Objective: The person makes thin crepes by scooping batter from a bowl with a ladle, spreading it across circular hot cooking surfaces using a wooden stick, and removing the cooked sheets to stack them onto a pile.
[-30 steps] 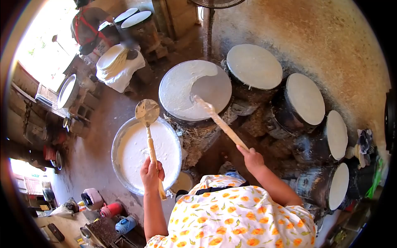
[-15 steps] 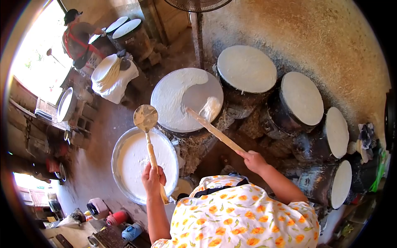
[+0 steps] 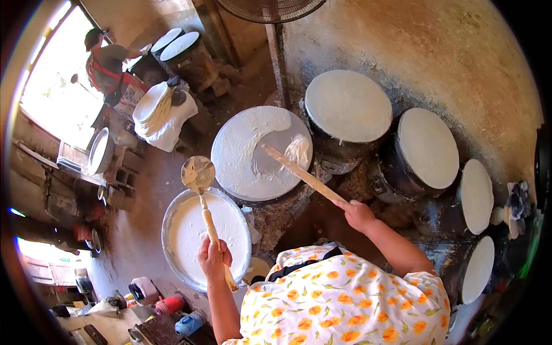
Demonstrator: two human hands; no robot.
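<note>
My left hand (image 3: 215,256) is wrapped round the handle of a ladle (image 3: 198,173), its batter-smeared round bowl held over the far edge of a wide basin (image 3: 165,230) of white batter (image 3: 198,225). In my right hand (image 3: 357,215) is a long flat wooden stick (image 3: 305,176). Its tip is over the round griddle (image 3: 275,148) in front of me; I cannot tell if it touches. White batter coats the griddle's left and near sides in a crescent. A wrinkled clump of batter (image 3: 298,150) lies on the right, beside the stick.
Several drums with white round tops, such as this one (image 3: 348,106), curve along the wall to the right. A co-worker (image 3: 109,69) stands at other drums, far left. Near them, a stack of white rounds (image 3: 152,106) rests on cloth. A fan (image 3: 270,7) stands behind the griddle.
The stick's tip has moved a little toward the griddle's far side. The whole view has shifted slightly. Both hands keep their holds, and the ladle stays over the basin.
</note>
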